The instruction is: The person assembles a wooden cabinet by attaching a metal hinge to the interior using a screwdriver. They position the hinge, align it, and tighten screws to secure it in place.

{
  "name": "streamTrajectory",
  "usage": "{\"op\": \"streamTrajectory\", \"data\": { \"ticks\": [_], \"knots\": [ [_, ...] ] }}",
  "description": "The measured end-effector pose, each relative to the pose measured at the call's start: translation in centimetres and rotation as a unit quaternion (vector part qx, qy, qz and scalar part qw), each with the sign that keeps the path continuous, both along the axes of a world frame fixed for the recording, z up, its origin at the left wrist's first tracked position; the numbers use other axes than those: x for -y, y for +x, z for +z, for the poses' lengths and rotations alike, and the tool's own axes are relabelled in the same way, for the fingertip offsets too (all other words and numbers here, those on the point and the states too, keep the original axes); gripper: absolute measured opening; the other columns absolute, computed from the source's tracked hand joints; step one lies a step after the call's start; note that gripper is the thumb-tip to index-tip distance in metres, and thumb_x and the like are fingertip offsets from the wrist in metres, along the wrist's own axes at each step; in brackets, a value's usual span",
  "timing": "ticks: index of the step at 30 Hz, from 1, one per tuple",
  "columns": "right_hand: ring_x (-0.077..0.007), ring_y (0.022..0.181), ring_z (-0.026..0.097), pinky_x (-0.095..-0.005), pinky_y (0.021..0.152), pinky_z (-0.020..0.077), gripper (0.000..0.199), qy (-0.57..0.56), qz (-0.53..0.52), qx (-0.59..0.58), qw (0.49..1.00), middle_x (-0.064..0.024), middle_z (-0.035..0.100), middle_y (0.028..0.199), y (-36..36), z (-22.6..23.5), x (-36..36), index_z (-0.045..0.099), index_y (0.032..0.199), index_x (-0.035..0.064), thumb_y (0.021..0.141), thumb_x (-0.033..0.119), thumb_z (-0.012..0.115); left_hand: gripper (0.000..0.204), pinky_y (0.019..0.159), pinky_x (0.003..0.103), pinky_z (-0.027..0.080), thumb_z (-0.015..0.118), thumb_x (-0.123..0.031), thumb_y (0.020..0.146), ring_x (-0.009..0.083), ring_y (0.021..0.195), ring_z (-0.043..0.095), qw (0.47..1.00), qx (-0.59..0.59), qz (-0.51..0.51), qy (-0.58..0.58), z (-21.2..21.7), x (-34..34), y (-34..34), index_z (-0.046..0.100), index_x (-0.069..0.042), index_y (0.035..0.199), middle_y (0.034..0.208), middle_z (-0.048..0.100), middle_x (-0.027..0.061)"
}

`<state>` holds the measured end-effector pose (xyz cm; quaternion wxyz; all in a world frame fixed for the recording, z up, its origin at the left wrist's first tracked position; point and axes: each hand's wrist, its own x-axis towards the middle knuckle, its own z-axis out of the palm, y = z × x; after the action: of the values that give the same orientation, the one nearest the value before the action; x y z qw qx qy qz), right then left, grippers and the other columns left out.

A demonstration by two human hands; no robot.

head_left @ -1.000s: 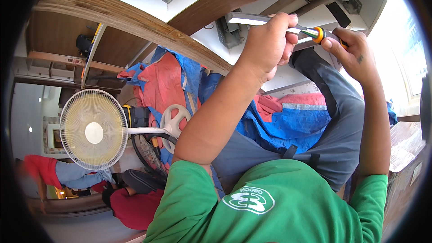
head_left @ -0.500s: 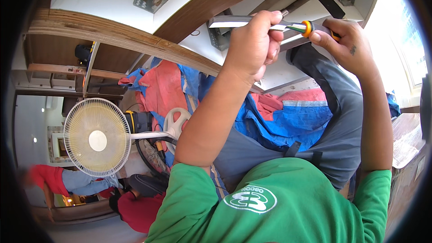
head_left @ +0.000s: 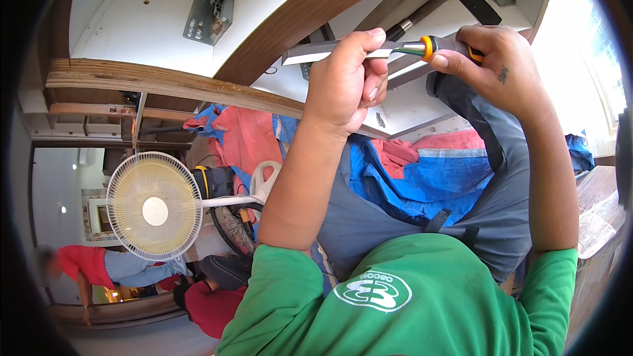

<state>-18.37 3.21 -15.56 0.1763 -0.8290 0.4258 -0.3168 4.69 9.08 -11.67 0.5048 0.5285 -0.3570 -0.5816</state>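
My left hand (head_left: 346,82) is closed around the flat metal blade of a chisel (head_left: 304,53), whose slanted tip sticks out to the left. My right hand (head_left: 504,69) grips its dark handle, which has a yellow and black collar. The chisel lies nearly level across the view, in front of a white cabinet panel (head_left: 264,10) with a curved brown edge. Behind my hands, a dark rod with a metal band (head_left: 403,25) rests in the cabinet.
A plywood edge (head_left: 178,82) runs below the panel, which carries a metal bracket (head_left: 210,10). Blue and red tarpaulin (head_left: 422,188) spreads between my legs. A pedestal fan (head_left: 155,211) stands at the left; beyond it are two people in red shirts (head_left: 214,306).
Both hands and the chisel have shifted left and slightly down in the view, and the surroundings have shifted a little too. The grip on the chisel looks the same.
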Motion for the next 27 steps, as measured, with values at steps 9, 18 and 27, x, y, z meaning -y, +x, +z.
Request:
{"op": "streamTrajectory", "data": {
  "ticks": [9,18,27],
  "knots": [
    [-0.0334,0.047,0.047,-0.0430,0.049,0.0374,0.070,-0.059,-0.014,0.033,0.998,-0.0143,0.043,0.050,-0.7,0.6,0.7,0.056,0.060,0.0010,0.081,0.065,0.074,0.043,0.041,0.029,0.028,0.057,-0.037,0.098,0.0130,0.036,0.031,0.999,-0.032,-0.020,0.002,-0.2,0.7,-1.2,0.055,-0.010,0.065,0.044,0.040,0.0030],
    [-0.0303,0.047,0.048,-0.0425,0.050,0.0381,0.069,-0.081,-0.004,0.024,0.996,-0.0140,0.045,0.051,0.3,0.8,0.3,0.058,0.061,0.0004,0.083,0.064,0.073,0.044,0.040,0.029,0.028,0.060,-0.038,0.096,0.0135,0.035,0.031,1.000,-0.015,0.015,0.011,0.1,0.9,-0.7,0.054,-0.009,0.063,0.043,0.039,0.0024],
    [-0.0287,0.047,0.048,-0.0420,0.050,0.0381,0.066,-0.069,-0.017,0.029,0.997,-0.0135,0.043,0.051,1.1,0.6,0.2,0.062,0.065,0.0007,0.083,0.064,0.073,0.043,0.039,0.027,0.027,0.060,-0.037,0.096,0.0116,0.035,0.031,1.000,-0.019,0.004,0.005,0.3,0.3,-0.5,0.052,-0.011,0.062,0.043,0.040,0.0016]
  ]
}}
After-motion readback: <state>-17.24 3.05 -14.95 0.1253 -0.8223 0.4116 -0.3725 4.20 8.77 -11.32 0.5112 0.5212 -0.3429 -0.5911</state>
